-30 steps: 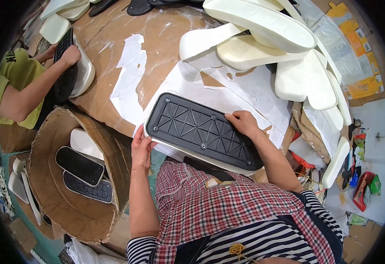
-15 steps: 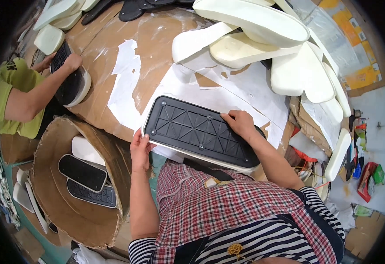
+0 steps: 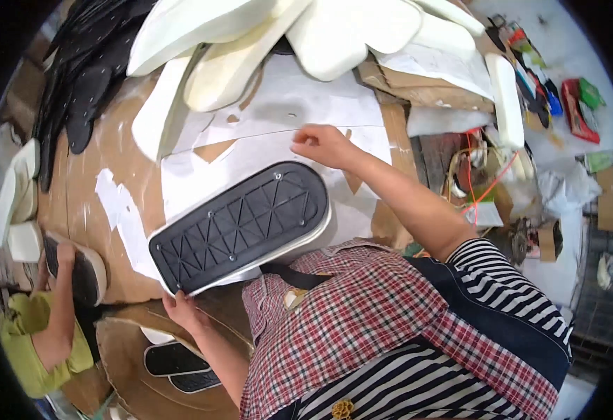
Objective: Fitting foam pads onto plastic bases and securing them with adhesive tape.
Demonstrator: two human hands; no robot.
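Observation:
A long cushion (image 3: 240, 227) lies slantwise on the table in front of me, its black ribbed plastic base facing up. Under the base, a pale foam edge shows along the near side. Several small metal fasteners dot the ribs. My left hand (image 3: 182, 308) grips the cushion's narrow left end, thumb at the rim and fingers partly hidden beneath. Beyond the cushion's far edge, my right hand (image 3: 320, 145) is in the air over white paper (image 3: 271, 143). Its fingers are loosely bent with a gap between them, and nothing can be seen in it.
Cream foam pads (image 3: 219, 73) are heaped along the far side. Black base panels (image 3: 89, 98) are piled at far left. A co-worker's hand (image 3: 66, 259) is on another cushion (image 3: 93, 269) at left. Below stands a cardboard drum (image 3: 121, 357) holding several pieces.
My right hand has let go of the cushion and moved beyond its far edge. The cushion has swung round, its right end now farther from me. The view has turned to the right.

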